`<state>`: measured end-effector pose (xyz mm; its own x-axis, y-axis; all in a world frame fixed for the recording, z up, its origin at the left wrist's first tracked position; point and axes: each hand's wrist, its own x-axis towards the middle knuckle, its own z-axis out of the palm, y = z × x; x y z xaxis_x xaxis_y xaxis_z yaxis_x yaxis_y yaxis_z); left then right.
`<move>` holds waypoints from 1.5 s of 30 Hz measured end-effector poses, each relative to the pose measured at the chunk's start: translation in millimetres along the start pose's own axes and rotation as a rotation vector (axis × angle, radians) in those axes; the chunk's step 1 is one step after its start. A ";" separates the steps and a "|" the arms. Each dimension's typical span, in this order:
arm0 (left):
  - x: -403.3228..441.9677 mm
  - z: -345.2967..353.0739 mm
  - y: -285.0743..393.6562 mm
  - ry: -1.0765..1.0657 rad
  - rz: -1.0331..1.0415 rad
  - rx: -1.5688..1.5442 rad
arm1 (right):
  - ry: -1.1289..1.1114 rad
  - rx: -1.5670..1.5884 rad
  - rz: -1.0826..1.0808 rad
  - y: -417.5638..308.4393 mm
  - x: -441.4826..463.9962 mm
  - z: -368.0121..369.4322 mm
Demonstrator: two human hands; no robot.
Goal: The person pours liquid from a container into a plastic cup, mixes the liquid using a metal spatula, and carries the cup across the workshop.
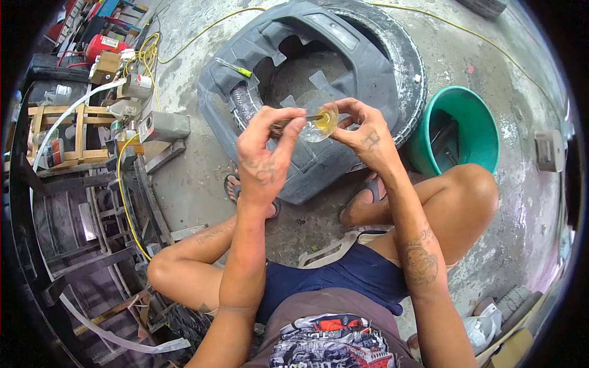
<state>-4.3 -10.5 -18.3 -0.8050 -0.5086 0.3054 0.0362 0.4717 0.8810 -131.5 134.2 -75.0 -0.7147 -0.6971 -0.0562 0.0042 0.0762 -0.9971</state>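
My left hand [270, 144] pinches a thin metal tool [311, 117] between thumb and fingers, its far end inside a small clear cup. That cup [321, 130] has yellowish stuff in it and is held at the rim by my right hand [365, 132]. Both hands are raised above a dark grey moulded plastic part [319, 175], which lies on a tire [412, 80]. A screwdriver with a yellow-green handle [243, 72] rests on the plastic part.
To the right stands a green bucket [427, 138] with dark items inside. Wooden frames [78, 132], metal cans [161, 127] and a yellow hose [126, 202] are at the left. A grey container [549, 151] is at the far right.
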 end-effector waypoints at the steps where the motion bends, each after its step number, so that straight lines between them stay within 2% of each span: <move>1: -2.7 -1.6 1.8 0.000 0.002 0.000 | 0.001 -0.001 -0.002 -1.1 -0.4 -0.2; 3: -7.5 -6.0 7.7 0.119 -0.238 -0.130 | 0.017 -0.028 0.020 -4.1 -0.2 0.7; 6: -11.2 -9.2 1.8 0.166 -0.279 -0.236 | 0.018 -0.002 0.029 -4.1 0.9 2.6; 13: -18.3 -12.9 -4.7 0.234 -0.320 -0.371 | 0.009 0.007 0.035 2.5 1.8 3.6; 25: -17.5 -16.7 5.8 0.270 -0.264 -0.588 | -0.043 0.017 0.039 4.5 0.9 3.5; 28: -18.5 -18.2 11.7 0.274 -0.266 -0.497 | -0.089 -0.003 0.025 1.8 0.7 3.2; 30: -20.3 -18.0 20.0 0.173 -0.315 -0.151 | -0.113 0.031 0.022 0.0 0.9 3.4; 32: -20.5 -19.4 16.0 0.118 -0.250 -0.086 | -0.121 0.035 -0.009 -2.5 0.7 4.4; 34: -19.7 -20.8 18.9 -0.038 -0.036 0.121 | -0.125 0.035 -0.040 -7.1 -0.7 4.3; 35: -18.9 -20.1 19.3 -0.045 0.042 0.179 | -0.136 0.001 -0.049 -10.9 -1.3 4.0; 40: -19.2 -25.1 28.1 -0.057 0.129 0.250 | -0.176 -0.067 -0.070 -17.0 -4.1 6.3; 42: -21.2 -33.9 34.5 -0.170 0.109 0.251 | -0.192 -0.089 -0.058 -15.3 -4.2 8.4; 45: -22.9 -45.2 42.8 -0.096 0.134 0.255 | -0.201 -0.080 -0.053 -24.8 -5.9 13.1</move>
<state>42.5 -11.2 28.8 -0.8558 -0.3654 0.3663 0.0054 0.7016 0.7125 -118.2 127.1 -50.6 -0.5585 -0.8293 -0.0210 -0.0906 0.0862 -0.9921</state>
